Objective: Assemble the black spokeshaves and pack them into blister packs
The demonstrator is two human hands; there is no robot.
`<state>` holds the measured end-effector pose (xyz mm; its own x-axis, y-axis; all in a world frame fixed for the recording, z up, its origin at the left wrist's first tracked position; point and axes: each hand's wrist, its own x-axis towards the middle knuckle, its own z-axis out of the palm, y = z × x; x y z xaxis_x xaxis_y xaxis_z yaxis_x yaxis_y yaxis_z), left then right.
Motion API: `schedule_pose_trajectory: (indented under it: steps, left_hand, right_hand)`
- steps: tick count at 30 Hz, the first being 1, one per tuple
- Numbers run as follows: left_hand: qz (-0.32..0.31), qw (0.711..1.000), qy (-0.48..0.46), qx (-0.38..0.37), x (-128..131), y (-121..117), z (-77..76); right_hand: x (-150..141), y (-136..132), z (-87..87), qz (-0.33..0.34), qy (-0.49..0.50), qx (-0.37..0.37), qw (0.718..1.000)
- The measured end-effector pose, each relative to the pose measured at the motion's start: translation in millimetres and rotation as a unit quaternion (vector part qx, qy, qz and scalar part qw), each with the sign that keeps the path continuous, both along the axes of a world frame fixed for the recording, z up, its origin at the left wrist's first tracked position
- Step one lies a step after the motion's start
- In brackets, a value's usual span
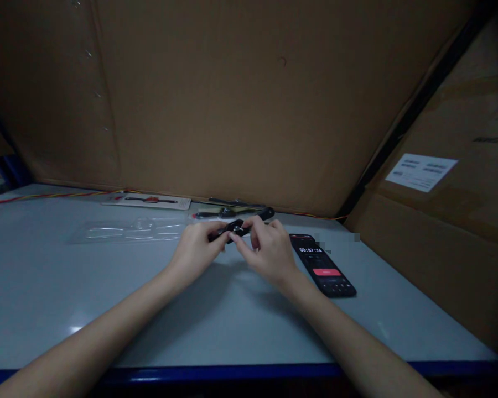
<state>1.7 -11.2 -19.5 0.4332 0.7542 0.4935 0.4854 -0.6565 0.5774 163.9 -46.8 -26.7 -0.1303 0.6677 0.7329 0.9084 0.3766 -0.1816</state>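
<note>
Both my hands hold a black spokeshave [234, 226] just above the table, near the middle of the view. My left hand [199, 243] is closed around its left part, the thumb pressed near the centre. With bent fingers my right hand [269, 249] pinches the middle, where a small silver-coloured part shows. A rounded black handle end juts out beyond the right fingers. Much of the tool is hidden by my fingers. Behind it lie similar black tools [224, 211], one with packaging. An open clear plastic blister shell [136, 229] lies to the left.
A printed backing card [149, 201] lies by the rear cardboard wall [232, 110]. On the right, a phone [326, 265] shows a running timer. A red and yellow wire [66, 194] runs along the back. A cardboard side [440, 249] bounds the right of the pale table [87, 293].
</note>
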Motion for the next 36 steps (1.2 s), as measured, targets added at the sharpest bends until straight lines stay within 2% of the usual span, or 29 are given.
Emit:
schedule_pose_trajectory:
  steps: [2,4,7,9,11,12,13,15,17,19,21,28,30,32,33,34,36]
  left_hand:
    - [0.000,1.000,0.006,0.007,0.2,-0.5,-0.5]
    - [0.001,1.000,0.013,0.011,0.4,-1.2,-0.9]
    - [0.005,1.000,0.020,0.012,0.3,-1.6,-0.9]
    - [0.008,1.000,0.027,0.007,0.1,-1.5,-0.5]
    - [0.011,0.999,0.034,0.003,-0.1,-1.2,0.0]
    - [0.013,0.999,0.035,0.000,-0.1,-1.0,0.2]
    - [0.016,0.999,0.035,-0.005,-0.1,-1.0,0.4]
    - [0.016,0.999,0.032,-0.019,0.0,-0.9,0.7]
    - [0.015,0.999,0.029,-0.029,0.1,-0.5,0.5]
    - [0.014,0.999,0.025,-0.035,-0.2,0.9,-0.5]
    - [0.010,0.998,0.021,-0.050,-0.6,3.5,-2.3]
    - [-0.013,0.996,0.023,-0.087,-0.3,9.1,-8.6]
    - [-0.015,0.996,0.033,-0.078,0.5,6.3,-7.3]
    - [-0.007,0.997,0.051,-0.053,0.9,2.7,-4.7]
    - [0.000,0.998,0.060,-0.034,0.9,1.0,-3.3]
    - [0.009,0.998,0.068,-0.013,0.8,-0.3,-1.8]
    - [0.025,0.996,0.081,0.018,0.2,-1.7,0.5]
  right_hand:
    - [-3.7,-1.8,2.2,-0.001,-0.036,0.001,0.999]
    - [-6.4,-1.3,2.2,0.000,-0.032,-0.013,0.999]
    - [-7.2,3.3,-1.0,0.045,0.103,-0.096,0.989]
    - [-5.6,7.1,-3.4,0.103,0.243,-0.204,0.943]
    - [-3.0,9.5,-5.1,0.140,0.319,-0.281,0.894]
    - [-1.7,9.6,-5.4,0.136,0.322,-0.281,0.894]
    - [-0.6,8.9,-5.3,0.117,0.303,-0.254,0.911]
    - [0.7,5.7,-4.3,0.059,0.214,-0.150,0.963]
    - [0.9,1.8,-2.5,0.017,0.097,-0.059,0.993]
    - [0.8,-0.6,-0.8,0.006,0.000,-0.018,1.000]
    - [1.4,-1.0,0.7,0.003,-0.057,0.000,0.998]
    - [3.0,-0.3,3.4,0.017,-0.141,-0.020,0.990]
    - [0.5,1.0,1.2,0.017,-0.085,-0.045,0.995]
    - [-2.7,4.3,-2.4,0.029,0.052,-0.104,0.993]
    - [-3.9,6.5,-4.3,0.045,0.138,-0.155,0.977]
    - [-4.6,8.8,-5.9,0.069,0.220,-0.216,0.949]
    - [-4.2,12.5,-8.1,0.127,0.332,-0.328,0.875]
